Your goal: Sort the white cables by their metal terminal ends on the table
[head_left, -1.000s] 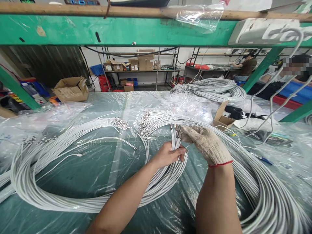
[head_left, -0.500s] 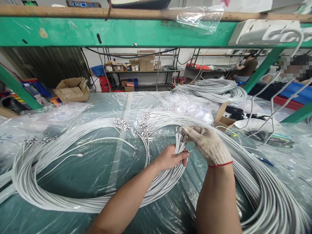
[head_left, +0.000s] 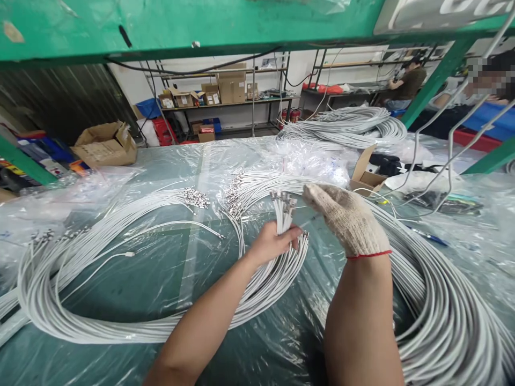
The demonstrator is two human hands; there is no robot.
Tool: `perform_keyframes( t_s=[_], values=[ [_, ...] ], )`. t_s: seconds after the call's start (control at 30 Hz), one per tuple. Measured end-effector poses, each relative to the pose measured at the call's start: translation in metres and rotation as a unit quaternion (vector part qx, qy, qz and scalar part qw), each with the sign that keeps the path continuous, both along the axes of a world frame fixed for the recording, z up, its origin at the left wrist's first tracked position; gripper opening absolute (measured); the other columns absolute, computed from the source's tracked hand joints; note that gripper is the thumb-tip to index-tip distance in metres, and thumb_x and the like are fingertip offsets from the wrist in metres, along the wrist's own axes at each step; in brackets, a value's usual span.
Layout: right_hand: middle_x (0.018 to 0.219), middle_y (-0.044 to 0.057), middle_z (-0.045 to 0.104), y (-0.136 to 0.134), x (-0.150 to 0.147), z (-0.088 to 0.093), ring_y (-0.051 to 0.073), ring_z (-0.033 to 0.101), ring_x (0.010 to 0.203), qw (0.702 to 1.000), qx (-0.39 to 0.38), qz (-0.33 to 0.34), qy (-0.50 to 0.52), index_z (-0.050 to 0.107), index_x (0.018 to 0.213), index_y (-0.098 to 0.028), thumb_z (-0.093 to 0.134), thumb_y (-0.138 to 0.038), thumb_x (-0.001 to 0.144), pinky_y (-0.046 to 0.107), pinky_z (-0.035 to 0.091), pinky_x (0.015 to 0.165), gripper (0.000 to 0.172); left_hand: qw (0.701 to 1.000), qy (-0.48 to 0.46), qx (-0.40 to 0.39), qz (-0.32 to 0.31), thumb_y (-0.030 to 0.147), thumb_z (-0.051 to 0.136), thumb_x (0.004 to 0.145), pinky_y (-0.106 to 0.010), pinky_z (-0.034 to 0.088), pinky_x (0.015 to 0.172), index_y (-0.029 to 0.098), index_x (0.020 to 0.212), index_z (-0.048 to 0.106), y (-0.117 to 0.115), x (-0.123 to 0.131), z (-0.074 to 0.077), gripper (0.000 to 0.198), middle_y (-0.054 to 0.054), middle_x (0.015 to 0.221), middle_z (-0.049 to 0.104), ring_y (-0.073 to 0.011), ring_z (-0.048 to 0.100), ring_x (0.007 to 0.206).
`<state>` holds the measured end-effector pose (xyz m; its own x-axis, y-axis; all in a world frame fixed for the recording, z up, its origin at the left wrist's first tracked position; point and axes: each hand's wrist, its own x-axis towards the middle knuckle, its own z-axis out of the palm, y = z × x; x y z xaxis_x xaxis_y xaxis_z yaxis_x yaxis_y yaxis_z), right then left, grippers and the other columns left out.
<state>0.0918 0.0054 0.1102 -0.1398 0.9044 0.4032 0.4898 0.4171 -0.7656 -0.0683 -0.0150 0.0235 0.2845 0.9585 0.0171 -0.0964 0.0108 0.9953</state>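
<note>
My bare left hand (head_left: 271,241) is wrapped round a bundle of thin white cables (head_left: 285,219), just below their ends. Small metal connectors (head_left: 284,199) stick up above the fist. More white cables (head_left: 277,292) curve below this hand, some ending in connectors beside its fingers. Just right of the bundle, and apart from it, is my right hand (head_left: 346,220) in a knitted glove with a red cuff edge. Its fingers stretch forward and to the left, with nothing visible in them. Behind the glove runs another thick bundle of white cables (head_left: 438,289), its connector ends (head_left: 235,195) fanned out at centre.
On the left, a looped cable bundle (head_left: 92,225) lies on the plastic-covered table (head_left: 120,292). Farther back are a coil of cables (head_left: 346,126), an open small carton (head_left: 366,179) and a blue pen (head_left: 428,236). A green beam (head_left: 201,32) crosses overhead. Two people sit at right.
My right hand has come away from the connectors, leaving a gap. My left hand has shifted slightly left and up with the bundle. The view has tilted a little downward.
</note>
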Motion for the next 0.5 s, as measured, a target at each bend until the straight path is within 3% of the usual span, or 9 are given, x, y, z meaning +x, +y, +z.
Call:
perform_keyframes(
  t_s=[0.1,0.23,0.3,0.37,0.43,0.5],
  values=[
    [0.076,0.009,0.067,-0.004,0.009,0.006,0.024,0.06,0.076,0.99,0.025,-0.113,-0.074,0.071,0.082,-0.019,0.043,-0.058,0.09,0.035,0.043,0.071,0.048,0.993,-0.038,-0.003,0.11,0.046,0.072,0.075,-0.019,0.027,0.042,0.014,0.087,0.06,0.011,-0.01,-0.003,0.035,0.002,0.06,0.059,-0.0044,0.037,0.04],
    [0.066,0.005,0.064,-0.014,0.021,0.011,0.02,0.056,0.064,0.986,-0.03,-0.159,-0.043,0.071,0.081,-0.02,0.046,-0.059,0.09,0.032,0.038,0.06,0.047,0.968,0.032,-0.015,0.248,0.033,0.067,0.081,-0.022,0.039,0.049,0.016,0.103,0.057,0.027,-0.029,-0.012,0.03,0.002,0.069,0.062,-0.0082,0.049,0.046],
    [0.065,0.006,0.064,-0.02,0.023,0.016,0.021,0.057,0.063,0.986,-0.039,-0.162,-0.024,0.072,0.087,-0.02,0.047,-0.06,0.09,0.033,0.039,0.06,0.047,0.932,0.153,-0.015,0.329,0.02,0.069,0.078,-0.027,0.049,0.066,0.016,0.119,0.051,0.031,-0.035,-0.017,0.045,-0.004,0.087,0.067,-0.0153,0.064,0.07],
    [0.07,0.008,0.066,-0.03,0.021,0.025,0.025,0.061,0.069,0.985,-0.036,-0.168,-0.029,0.073,0.091,-0.021,0.047,-0.059,0.09,0.036,0.042,0.067,0.046,0.871,0.301,0.017,0.388,0.01,0.071,0.072,-0.035,0.048,0.091,0.014,0.131,0.044,0.032,-0.036,-0.023,0.065,-0.013,0.112,0.065,-0.0242,0.063,0.106],
    [0.085,0.01,0.071,-0.046,0.014,0.035,0.031,0.064,0.087,0.989,-0.024,-0.144,-0.016,0.072,0.095,-0.022,0.047,-0.058,0.09,0.041,0.046,0.08,0.044,0.822,0.41,0.072,0.388,0.009,0.071,0.072,-0.04,0.039,0.105,0.013,0.131,0.046,0.028,-0.031,-0.027,0.064,-0.019,0.128,0.057,-0.0294,0.052,0.126],
    [0.107,0.011,0.07,-0.07,0.004,0.042,0.032,0.062,0.105,0.998,-0.02,-0.026,0.044,0.069,0.107,-0.023,0.046,-0.055,0.092,0.043,0.048,0.092,0.042,0.815,0.455,0.116,0.339,0.017,0.068,0.077,-0.04,0.039,0.106,0.016,0.12,0.054,0.022,-0.02,-0.03,0.045,-0.017,0.126,0.057,-0.0294,0.051,0.126]
  ],
)
